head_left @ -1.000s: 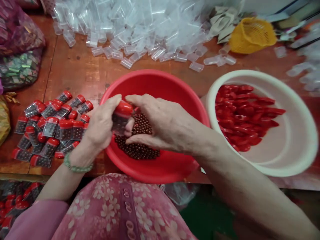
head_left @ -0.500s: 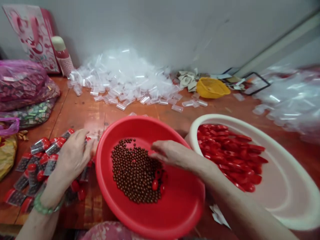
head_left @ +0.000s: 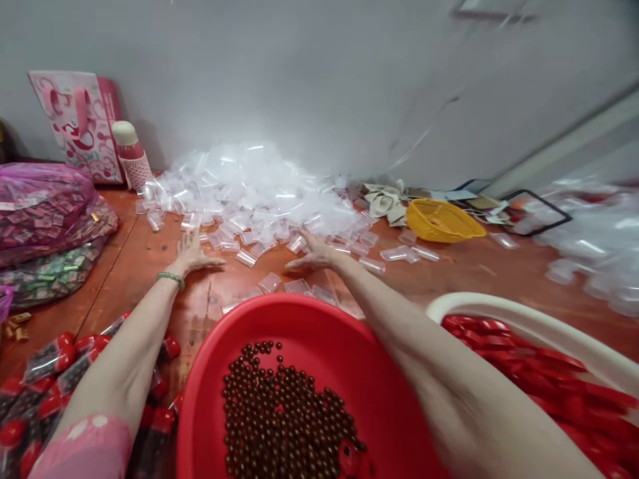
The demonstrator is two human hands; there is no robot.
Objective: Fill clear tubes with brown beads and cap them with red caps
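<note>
Fingers spread, my left hand (head_left: 192,255) reaches to the front left edge of a heap of clear plastic tubes (head_left: 249,193). My right hand (head_left: 314,254), also with fingers apart, is at the heap's front edge, its fingertips among the nearest tubes. Neither hand holds anything visible. Several loose tubes (head_left: 269,283) lie between the hands and the red basin (head_left: 279,306). Inside the basin are many small brown balls (head_left: 289,419) and a few red caps (head_left: 348,456). Under my left forearm lie filled tubes with red caps (head_left: 50,359).
A white basin (head_left: 464,301) of red pieces (head_left: 529,359) is at the right. Behind stand a yellow basket (head_left: 442,221), cloth scraps (head_left: 384,203) and more clear plastic (head_left: 599,246). At the left are filled bags (head_left: 44,206), a bottle (head_left: 130,153) and a pink-white bag (head_left: 82,133).
Both hands have moved forward, the left from the capped tubes and the right from over the red basin, to the clear tubes. The view has tilted up.
</note>
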